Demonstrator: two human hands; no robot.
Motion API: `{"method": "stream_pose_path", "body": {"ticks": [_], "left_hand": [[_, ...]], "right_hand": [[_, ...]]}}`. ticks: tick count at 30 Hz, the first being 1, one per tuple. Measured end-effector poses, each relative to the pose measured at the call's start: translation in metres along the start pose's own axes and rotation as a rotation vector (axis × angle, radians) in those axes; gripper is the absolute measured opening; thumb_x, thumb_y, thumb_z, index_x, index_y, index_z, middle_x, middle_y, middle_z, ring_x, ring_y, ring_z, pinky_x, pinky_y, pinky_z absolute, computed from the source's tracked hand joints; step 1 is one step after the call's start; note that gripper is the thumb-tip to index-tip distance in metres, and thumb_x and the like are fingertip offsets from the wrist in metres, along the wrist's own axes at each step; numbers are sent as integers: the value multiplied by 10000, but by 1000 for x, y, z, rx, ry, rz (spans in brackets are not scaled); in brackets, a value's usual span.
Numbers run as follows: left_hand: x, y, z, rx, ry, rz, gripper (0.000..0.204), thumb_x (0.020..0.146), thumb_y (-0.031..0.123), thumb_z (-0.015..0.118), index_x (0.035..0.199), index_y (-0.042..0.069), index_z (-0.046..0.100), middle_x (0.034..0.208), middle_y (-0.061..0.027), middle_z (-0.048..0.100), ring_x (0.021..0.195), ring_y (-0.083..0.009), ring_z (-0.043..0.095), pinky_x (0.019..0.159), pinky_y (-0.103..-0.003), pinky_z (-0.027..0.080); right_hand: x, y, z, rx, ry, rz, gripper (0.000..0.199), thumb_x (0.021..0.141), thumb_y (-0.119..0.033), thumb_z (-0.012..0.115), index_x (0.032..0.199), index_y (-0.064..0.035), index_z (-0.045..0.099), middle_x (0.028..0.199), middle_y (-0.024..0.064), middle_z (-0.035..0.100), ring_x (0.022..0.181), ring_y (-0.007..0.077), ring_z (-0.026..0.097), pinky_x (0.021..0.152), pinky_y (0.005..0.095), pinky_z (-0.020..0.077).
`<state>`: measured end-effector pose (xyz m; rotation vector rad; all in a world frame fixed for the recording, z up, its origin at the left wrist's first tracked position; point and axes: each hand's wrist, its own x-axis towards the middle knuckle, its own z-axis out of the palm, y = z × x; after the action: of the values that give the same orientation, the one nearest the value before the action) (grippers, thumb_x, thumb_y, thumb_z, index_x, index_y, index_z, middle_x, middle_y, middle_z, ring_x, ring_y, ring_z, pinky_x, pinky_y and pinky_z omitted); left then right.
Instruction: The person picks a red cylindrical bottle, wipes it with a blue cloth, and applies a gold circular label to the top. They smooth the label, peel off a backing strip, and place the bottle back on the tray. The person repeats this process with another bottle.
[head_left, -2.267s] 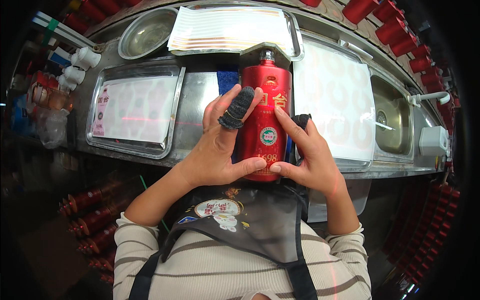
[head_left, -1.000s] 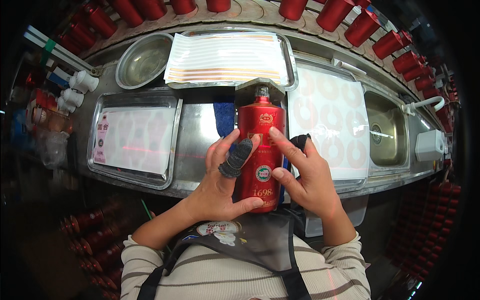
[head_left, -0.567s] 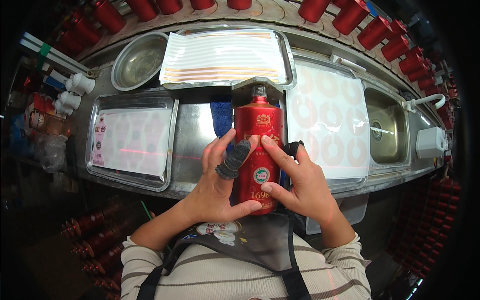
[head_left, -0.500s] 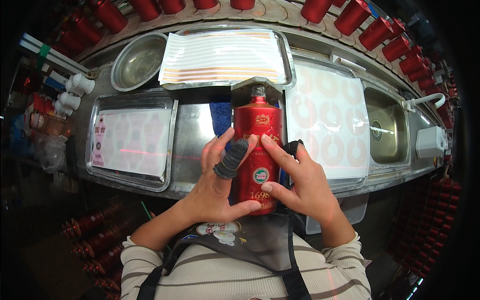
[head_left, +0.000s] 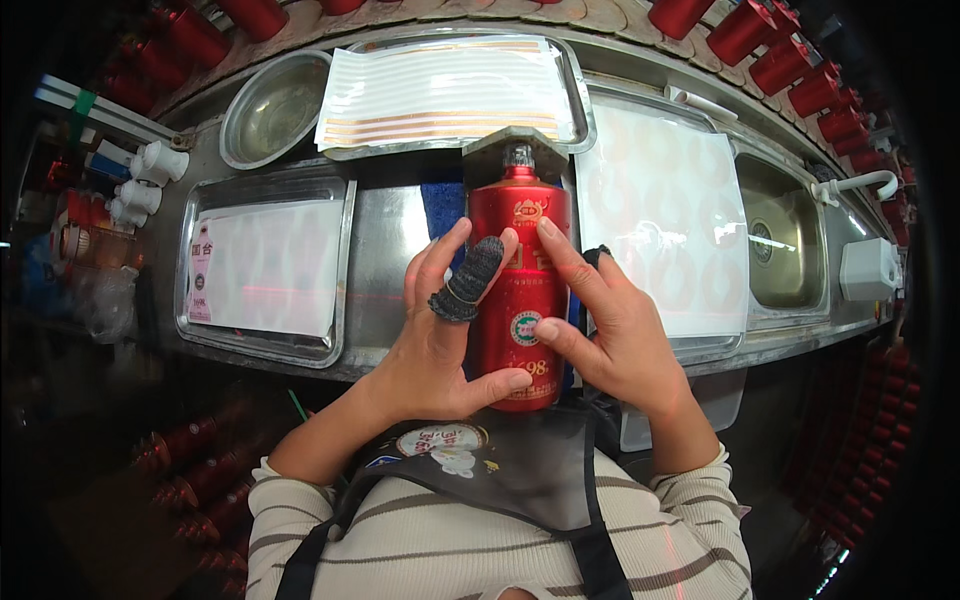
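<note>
A red bottle (head_left: pixel 498 345) with gold lettering and a round green-and-white emblem lies on its back in front of me. Its clear neck points away, against an angular metal rest (head_left: pixel 548 158). Along the bottle's left side, my left hand (head_left: pixel 432 335) has its fingers stretched out. Its forefinger, in a dark knitted finger cover (head_left: pixel 468 283), reaches the upper letters and its thumb touches low on the front. My right hand (head_left: pixel 628 345) is spread on the other side, forefinger near the upper emblem, thumb by the round emblem. Neither hand is wrapped round the bottle.
A tray of pink-and-white label sheets (head_left: pixel 275 265) is at left. Striped gold-and-white sheets (head_left: pixel 440 90) lie at the back, beside a metal bowl (head_left: pixel 270 115). Ring-patterned sheets (head_left: pixel 655 240) lie right, before a sink (head_left: pixel 780 270). Red bottles (head_left: pixel 745 30) line a curved conveyor.
My right forefinger has slid up the bottle toward the upper emblem, and its thumb has risen to the round emblem. My left fingers remain along the side. The view has shifted slightly.
</note>
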<state>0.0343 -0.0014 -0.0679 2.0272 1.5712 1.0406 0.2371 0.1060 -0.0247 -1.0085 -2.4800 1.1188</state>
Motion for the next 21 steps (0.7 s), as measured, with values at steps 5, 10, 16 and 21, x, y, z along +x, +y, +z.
{"method": "stream_pose_path", "body": {"ticks": [5,10,16,21], "left_hand": [[-4,-5,-1,-37,-25,-8,1000,838,509,713,1561,61,188,1625,-157,290,1481,-410,213,1157,-565,165],[-14,-8,5,-151,76,-72,1045,851,508,703,1589,31,138,1644,-153,248,1487,-406,199,1191,-497,139],[-10,2,-2,-1,-43,-37,979,865,492,687,1579,26,205,1613,-146,312,1470,-381,237,1185,-502,151],[-14,-6,5,-162,52,-12,935,892,464,673,1582,34,209,1610,-142,315,1463,-362,257,1187,-488,162]], "right_hand": [[-3,16,7,60,7,-52,686,905,-384,685,1532,-315,417,745,129,435,667,290,511,662,369,464],[-7,19,19,267,107,-93,713,900,-378,684,1545,-272,400,782,137,477,712,288,508,701,369,454],[-18,16,12,69,-65,-49,791,864,-397,711,1555,-213,373,998,142,516,753,274,503,746,357,450],[-17,11,5,38,-104,-23,829,859,-342,725,1563,-108,355,1121,122,607,785,222,466,760,315,426]]}}
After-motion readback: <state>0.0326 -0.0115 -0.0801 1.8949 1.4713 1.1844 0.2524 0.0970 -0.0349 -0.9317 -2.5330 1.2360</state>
